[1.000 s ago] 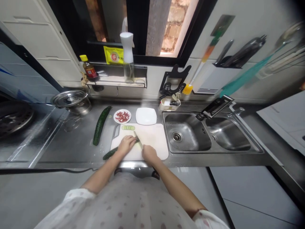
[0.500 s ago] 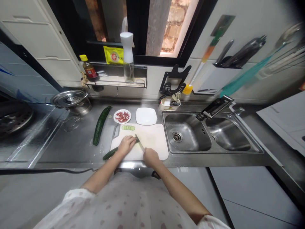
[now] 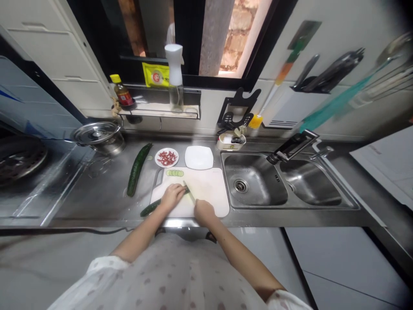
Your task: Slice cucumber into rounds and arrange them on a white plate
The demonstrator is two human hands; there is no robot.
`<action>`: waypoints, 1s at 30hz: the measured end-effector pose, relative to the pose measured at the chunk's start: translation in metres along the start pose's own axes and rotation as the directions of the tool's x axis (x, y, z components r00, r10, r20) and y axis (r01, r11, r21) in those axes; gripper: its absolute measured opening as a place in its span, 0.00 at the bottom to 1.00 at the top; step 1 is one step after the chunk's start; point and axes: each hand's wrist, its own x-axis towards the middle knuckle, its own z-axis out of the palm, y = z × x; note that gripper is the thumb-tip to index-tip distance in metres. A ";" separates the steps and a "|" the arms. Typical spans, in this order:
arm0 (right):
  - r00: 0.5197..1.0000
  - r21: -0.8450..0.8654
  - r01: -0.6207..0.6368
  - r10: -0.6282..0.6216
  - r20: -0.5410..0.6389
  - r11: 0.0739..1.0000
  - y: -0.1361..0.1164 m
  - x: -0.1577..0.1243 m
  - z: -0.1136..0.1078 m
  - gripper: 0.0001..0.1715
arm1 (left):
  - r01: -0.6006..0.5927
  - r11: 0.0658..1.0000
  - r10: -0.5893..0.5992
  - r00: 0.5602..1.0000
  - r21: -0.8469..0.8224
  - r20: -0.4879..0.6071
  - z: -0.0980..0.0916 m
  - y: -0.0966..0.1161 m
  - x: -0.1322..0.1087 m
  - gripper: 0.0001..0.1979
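My left hand [image 3: 172,197] is closed over a cucumber [image 3: 150,208] that lies slanted on the white cutting board [image 3: 213,193]. Its near end sticks out past my wrist at the lower left, and its middle is hidden. In my right hand [image 3: 204,212] is a knife [image 3: 189,192], gripped by the handle, with the blade at the cucumber's far end, close to my left fingers. Several overlapping cucumber slices [image 3: 174,173] lie at the top left of the board. A second, whole cucumber [image 3: 138,169] rests on the counter to the left.
Behind the board stand a small plate [image 3: 176,159] of chopped reddish pieces [image 3: 167,158] and a white square plate [image 3: 199,157]. A double steel sink [image 3: 254,178] adjoins the board's right side. A lidded pot [image 3: 101,137] stands at back left, below a shelf [image 3: 155,111] with bottles.
The whole view has shifted slightly, so everything appears a little further right. Both hands keep nearly the same place on the cucumber and knife.
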 end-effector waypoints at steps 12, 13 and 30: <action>1.000 -0.016 0.006 -0.006 0.004 1.000 -0.005 0.001 -0.005 0.18 | 0.012 1.000 -0.012 1.000 0.008 0.006 0.000 0.001 -0.001 0.12; 1.000 -0.011 0.012 -0.012 0.002 1.000 -0.006 0.004 -0.006 0.18 | 0.008 1.000 -0.008 1.000 0.008 0.003 0.000 0.000 -0.001 0.12; 1.000 -0.001 0.008 -0.008 0.010 1.000 -0.001 0.002 0.004 0.18 | 0.019 1.000 -0.019 1.000 -0.004 0.017 -0.002 0.002 0.000 0.12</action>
